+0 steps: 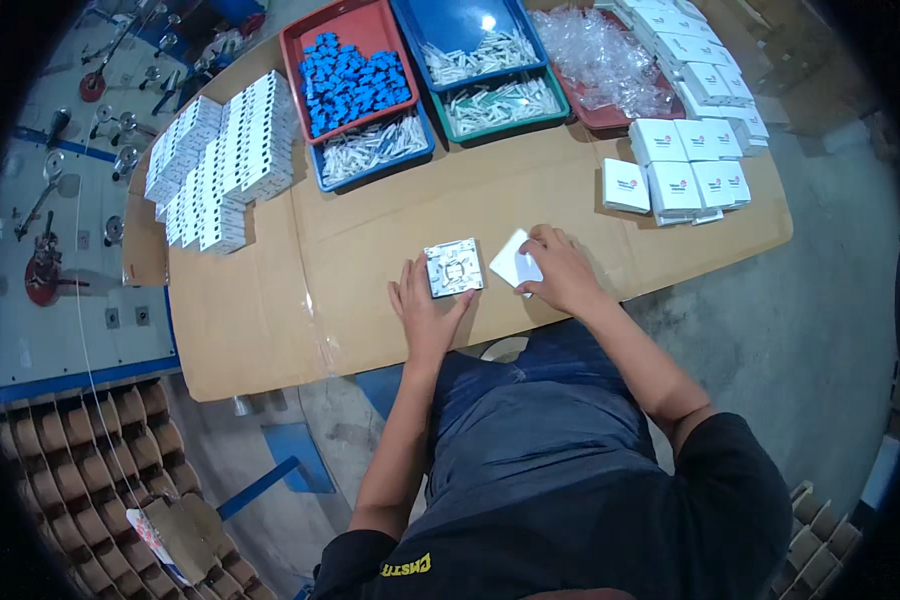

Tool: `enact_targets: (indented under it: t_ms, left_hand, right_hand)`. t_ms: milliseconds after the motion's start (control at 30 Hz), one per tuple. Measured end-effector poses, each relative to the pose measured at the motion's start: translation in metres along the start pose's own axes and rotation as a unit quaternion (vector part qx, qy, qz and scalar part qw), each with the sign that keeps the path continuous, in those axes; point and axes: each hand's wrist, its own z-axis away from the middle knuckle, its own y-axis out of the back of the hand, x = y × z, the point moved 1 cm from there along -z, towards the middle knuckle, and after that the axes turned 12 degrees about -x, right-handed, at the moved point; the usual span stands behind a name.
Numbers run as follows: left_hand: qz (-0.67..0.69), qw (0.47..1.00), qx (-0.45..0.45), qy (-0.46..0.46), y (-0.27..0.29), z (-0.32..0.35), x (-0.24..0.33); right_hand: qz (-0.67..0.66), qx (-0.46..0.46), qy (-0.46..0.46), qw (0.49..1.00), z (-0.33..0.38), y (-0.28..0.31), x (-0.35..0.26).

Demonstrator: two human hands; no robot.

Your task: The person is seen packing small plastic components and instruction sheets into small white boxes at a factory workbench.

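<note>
On the cardboard-topped table in front of me lies a small square white housing (pixel 454 268), its metallic inner face turned up. My left hand (pixel 426 312) is closed round it, fingers along its left side and thumb at its lower right corner. Just to the right, my right hand (pixel 562 270) pinches a flat white square cover (pixel 512 260), which is tilted on its corner. A narrow gap separates the cover from the housing. The fingers of my right hand partly hide the cover's right side.
Stacked white units (pixel 255 135) stand at the left. At the back are a red tray (pixel 288 45) of blue parts, a blue tray (pixel 410 20) and a green tray (pixel 450 132) of white pieces, and clear plastic bags (pixel 600 60). White boxes (pixel 625 186) are piled at the right.
</note>
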Motion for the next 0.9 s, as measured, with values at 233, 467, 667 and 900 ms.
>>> enact_targets:
  t_ms: [233, 467, 667, 900]
  left_hand:
    - [-0.026, 1.000, -0.009, 0.013, 0.001, -0.008, 0.002]
    - [-0.025, 0.999, -0.007, 0.022, 0.005, -0.011, 0.006]
    - [-0.032, 0.999, 0.015, 0.020, 0.001, -0.013, 0.002]
    - [-0.035, 0.998, -0.028, 0.035, 0.001, -0.017, 0.011]
  right_hand:
    - [0.078, 0.077, 0.161, 0.981, -0.014, 0.039, 0.037]
    - [-0.021, 0.311, 0.077, 0.947, -0.161, 0.201, 0.151]
    - [0.100, 0.351, -0.050, 0.930, -0.277, 0.306, 0.205]
    - [0.179, 0.311, -0.159, 0.920, -0.362, 0.341, 0.273]
